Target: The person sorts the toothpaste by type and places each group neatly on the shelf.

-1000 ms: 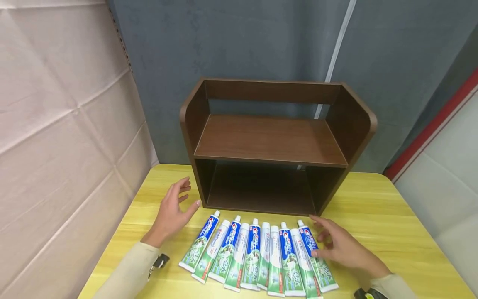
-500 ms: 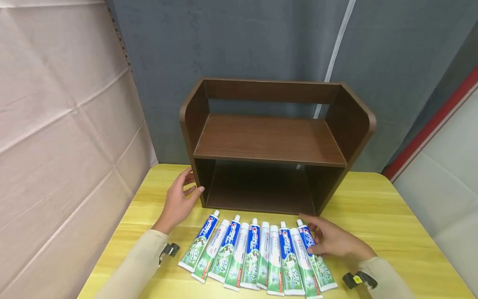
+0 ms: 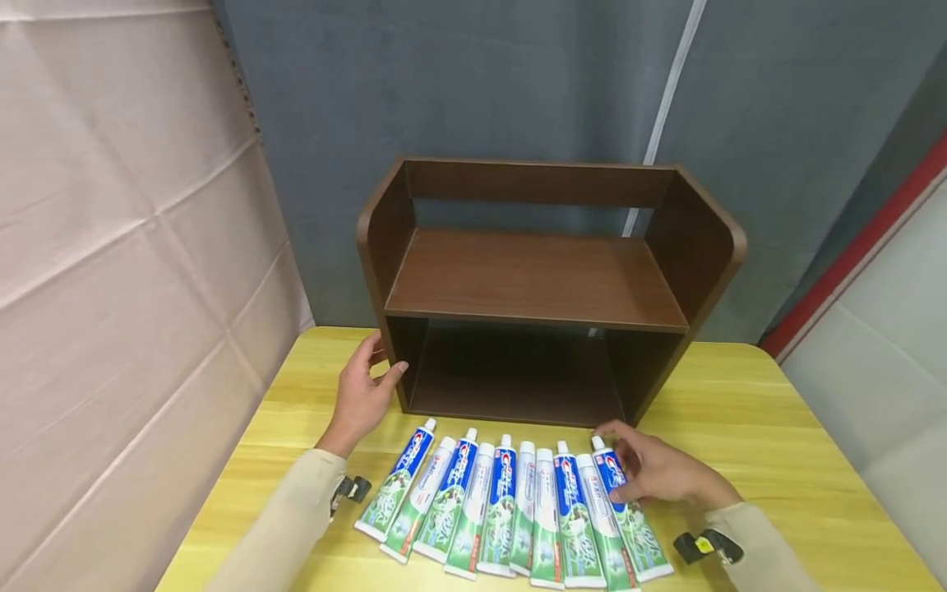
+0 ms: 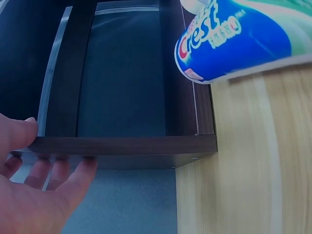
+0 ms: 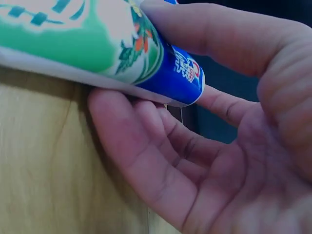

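A dark brown two-tier desk shelf (image 3: 536,275) stands on the yellow wood-grain table (image 3: 769,419). My left hand (image 3: 362,400) holds its left side panel, with the thumb at the front edge and the fingers along the outer face; the left wrist view shows the panel between them. In front of the shelf, several toothpaste tubes (image 3: 501,485) lie side by side with their caps toward it. At the right end of this row my right hand (image 3: 666,470) pinches the last toothpaste tube (image 5: 83,41), thumb on top and fingers along its lower side.
A dark grey curtain (image 3: 473,82) hangs behind the table. Pale fabric (image 3: 133,247) walls off the left side, and a white panel with a red edge (image 3: 836,247) stands at the right. The shelf's front edge lies close to the tube caps.
My left hand has moved forward and right, from beside the shelf onto its left panel. My right hand has shifted slightly left and now holds the rightmost toothpaste tube.
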A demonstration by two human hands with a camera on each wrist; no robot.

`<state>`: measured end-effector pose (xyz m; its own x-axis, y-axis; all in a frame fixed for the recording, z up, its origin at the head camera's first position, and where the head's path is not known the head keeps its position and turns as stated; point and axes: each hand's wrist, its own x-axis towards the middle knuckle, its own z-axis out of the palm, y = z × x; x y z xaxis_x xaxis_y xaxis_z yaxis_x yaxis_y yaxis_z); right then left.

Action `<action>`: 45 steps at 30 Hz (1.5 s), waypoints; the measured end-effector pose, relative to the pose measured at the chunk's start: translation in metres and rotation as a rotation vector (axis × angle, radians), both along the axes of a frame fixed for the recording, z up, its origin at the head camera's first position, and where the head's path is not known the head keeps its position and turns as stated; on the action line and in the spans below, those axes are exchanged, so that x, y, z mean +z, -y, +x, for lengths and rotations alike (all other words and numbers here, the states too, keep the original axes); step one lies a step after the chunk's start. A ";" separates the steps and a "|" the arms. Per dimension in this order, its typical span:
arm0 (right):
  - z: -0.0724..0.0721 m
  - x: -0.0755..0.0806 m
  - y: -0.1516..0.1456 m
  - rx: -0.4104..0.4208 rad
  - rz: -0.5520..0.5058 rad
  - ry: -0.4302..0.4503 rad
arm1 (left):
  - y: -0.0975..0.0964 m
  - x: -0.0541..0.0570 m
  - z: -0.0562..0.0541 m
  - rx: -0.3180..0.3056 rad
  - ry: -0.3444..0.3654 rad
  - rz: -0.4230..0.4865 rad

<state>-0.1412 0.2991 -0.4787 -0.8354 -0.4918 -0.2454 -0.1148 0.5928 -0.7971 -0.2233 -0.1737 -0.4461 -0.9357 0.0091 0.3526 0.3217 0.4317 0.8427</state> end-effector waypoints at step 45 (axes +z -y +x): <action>0.025 0.023 0.022 -0.114 -0.177 -0.217 | -0.004 -0.003 0.002 0.019 -0.043 -0.033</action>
